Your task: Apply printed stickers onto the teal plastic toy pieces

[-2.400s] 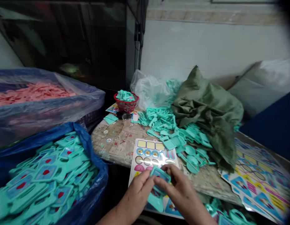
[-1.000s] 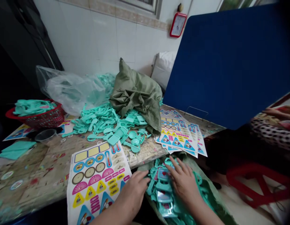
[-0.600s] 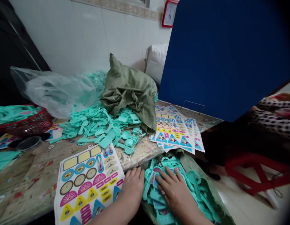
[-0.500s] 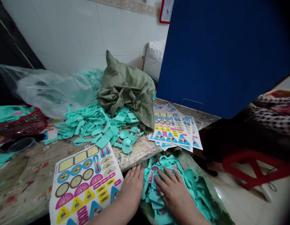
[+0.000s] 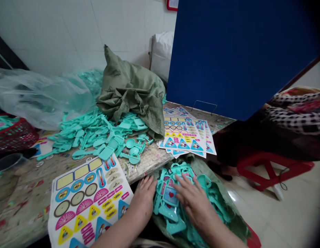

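A green woven sack point(image 5: 228, 198) full of turquoise plastic toy pieces point(image 5: 175, 213) lies below the table edge, in front of me. My right hand point(image 5: 192, 196) rests on the pieces with its fingers stretched out. Beside its fingertips is a piece bearing a red heart sticker point(image 5: 171, 194); others carry pink stickers. My left hand point(image 5: 144, 193) lies flat against the left side of the heap, fingers extended, close to the table edge. To its left, a sticker sheet point(image 5: 90, 199) with circles, triangles and thermometers overhangs the table.
Loose turquoise pieces point(image 5: 84, 134) are heaped on the table point(image 5: 25, 203), beside a second green sack point(image 5: 131, 86) and a clear plastic bag point(image 5: 43, 96). More sticker sheets point(image 5: 184, 134) lie under a blue board point(image 5: 214, 58). A red basket point(image 5: 16, 136) is left; a red stool point(image 5: 273, 168) right.
My right hand has shifted slightly right and lifted a little, uncovering the heart-stickered piece. My left hand stays beside the heap. The camera view has moved a little.
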The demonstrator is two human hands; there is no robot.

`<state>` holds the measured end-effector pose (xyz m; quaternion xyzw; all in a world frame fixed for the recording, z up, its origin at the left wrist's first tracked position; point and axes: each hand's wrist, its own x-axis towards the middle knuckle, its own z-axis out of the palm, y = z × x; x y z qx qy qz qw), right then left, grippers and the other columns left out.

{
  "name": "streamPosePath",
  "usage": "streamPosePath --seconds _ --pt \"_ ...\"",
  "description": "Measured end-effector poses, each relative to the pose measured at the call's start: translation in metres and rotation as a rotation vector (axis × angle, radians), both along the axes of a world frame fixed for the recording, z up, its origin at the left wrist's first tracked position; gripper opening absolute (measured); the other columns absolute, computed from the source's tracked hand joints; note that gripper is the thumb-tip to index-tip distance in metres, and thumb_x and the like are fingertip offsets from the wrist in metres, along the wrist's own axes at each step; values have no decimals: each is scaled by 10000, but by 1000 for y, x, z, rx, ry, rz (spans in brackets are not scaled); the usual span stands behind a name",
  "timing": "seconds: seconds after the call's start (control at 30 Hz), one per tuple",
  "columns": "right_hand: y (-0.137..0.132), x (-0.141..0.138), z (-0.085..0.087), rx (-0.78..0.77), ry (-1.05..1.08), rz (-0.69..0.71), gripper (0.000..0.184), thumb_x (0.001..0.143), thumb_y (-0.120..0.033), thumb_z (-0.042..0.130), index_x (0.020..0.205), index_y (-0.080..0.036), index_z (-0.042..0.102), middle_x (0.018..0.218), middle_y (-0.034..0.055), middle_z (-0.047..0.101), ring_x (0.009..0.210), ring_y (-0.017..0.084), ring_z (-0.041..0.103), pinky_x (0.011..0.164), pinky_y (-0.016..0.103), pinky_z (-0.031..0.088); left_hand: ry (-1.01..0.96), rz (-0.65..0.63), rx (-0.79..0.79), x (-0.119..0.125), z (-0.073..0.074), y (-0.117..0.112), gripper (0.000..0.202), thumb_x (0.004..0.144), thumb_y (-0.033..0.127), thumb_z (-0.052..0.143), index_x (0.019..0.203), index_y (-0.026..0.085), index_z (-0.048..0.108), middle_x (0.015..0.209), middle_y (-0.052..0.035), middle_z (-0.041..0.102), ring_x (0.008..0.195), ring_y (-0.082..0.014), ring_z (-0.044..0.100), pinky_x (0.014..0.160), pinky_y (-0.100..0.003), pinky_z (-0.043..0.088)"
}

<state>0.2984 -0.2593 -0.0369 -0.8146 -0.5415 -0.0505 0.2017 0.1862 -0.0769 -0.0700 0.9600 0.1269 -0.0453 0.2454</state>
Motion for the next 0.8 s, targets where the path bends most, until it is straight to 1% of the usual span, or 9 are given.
streamPosePath --seconds 0.07,0.13,0.2,0.23,0.37,0.47,0.57,0.7,0.8 --pt "-17 9 15 112 126 -148 352 905 -250 347 1187 -242 558 1296 78 550 1235 277 455 990 554 376 -88 41 -91 -2 3 -2 474 811 75 338 1246 135 516 1352 -137 497 1295 -242 398 1081 -469 333" --pt "-39 17 27 171 282 -360 354 911 -338 353 1196 -251 543 1261 74 575 1174 249 514 980 467 418 -139 103 -218 -4 9 -5 419 832 136 369 1213 153 542 1285 -129 566 1233 -241 480 1050 -452 383" --pt "-61 20 33 173 396 -498 361 895 -405 371 1169 -258 554 1183 66 616 1083 234 571 932 399 461 -135 162 -338 -4 15 -8 392 827 179 413 1190 152 558 1230 -133 605 1163 -252 541 1018 -443 415" --pt "-69 20 31 163 432 -524 362 883 -429 381 1139 -259 571 1136 62 635 1043 232 588 905 380 476 -127 183 -380 -4 17 -10 384 820 191 432 1179 156 563 1212 -130 617 1140 -255 558 1008 -438 423" --pt "-81 11 12 88 524 -501 392 851 -480 401 1062 -235 622 1031 75 644 980 237 598 853 365 492 -126 210 -450 -3 19 -15 395 786 193 494 1176 191 552 1188 -97 637 1101 -237 582 975 -398 445" --pt "-72 3 -5 33 503 -532 532 781 -539 489 1140 -159 589 1028 119 601 978 268 583 862 407 480 -120 234 -477 -4 16 -17 456 759 174 521 1215 167 515 1171 -106 641 1045 -220 608 937 -360 468" --pt "-60 0 -14 -6 501 -579 660 691 -545 592 1179 -102 552 1089 152 554 1008 296 567 899 443 459 -112 255 -478 -6 14 -17 467 755 164 517 1221 149 505 1155 -107 644 1023 -206 614 919 -334 475" --pt "-53 0 -17 41 562 -542 513 674 -468 632 1064 -138 586 1046 121 573 963 273 583 875 427 468 -108 267 -426 -7 12 -16 441 758 147 500 1198 146 521 1110 -107 663 962 -216 635 896 -362 489" --pt "-49 -1 -15 100 721 -563 484 635 -445 683 1018 -178 558 975 83 614 852 248 612 766 393 510 -143 254 -349 -8 14 -17 474 761 122 490 1235 129 488 1217 -140 596 1099 -251 564 981 -423 426"
